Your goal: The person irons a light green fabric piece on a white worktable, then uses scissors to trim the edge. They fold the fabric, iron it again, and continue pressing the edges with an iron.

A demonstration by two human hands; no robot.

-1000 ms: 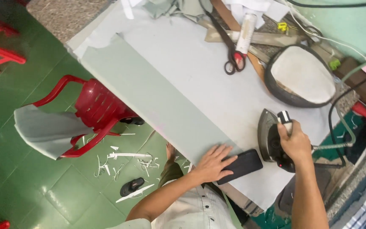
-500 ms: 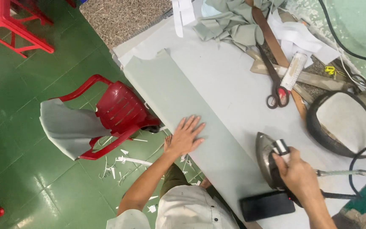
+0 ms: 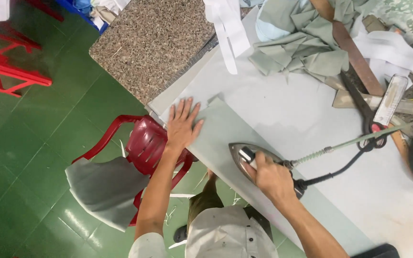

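Wrapped tight around the handle of the iron (image 3: 256, 160), the right hand (image 3: 272, 177) has a full, closed grip, and the iron sits flat on a long strip of grey-green cloth (image 3: 225, 138). That strip lies along the near edge of the counter (image 3: 302, 119), which is covered in pale grey. The left hand (image 3: 182, 125) holds nothing: its grip is wide, fingers spread, palm pressed flat on the far end of the same strip, near the counter's corner and well apart from the iron. A cord (image 3: 354, 141) with a spring sleeve runs from the back of the iron toward the right. Farther back on the counter lie a crumpled heap of the same grey-green cloth (image 3: 302, 48), a pair of black scissors (image 3: 362, 110) and a long wooden ruler (image 3: 354, 57). Beside the counter, on the green floor (image 3: 34, 143), stands a red plastic chair (image 3: 142, 143) with a grey piece of fabric (image 3: 103, 188) draped over it.
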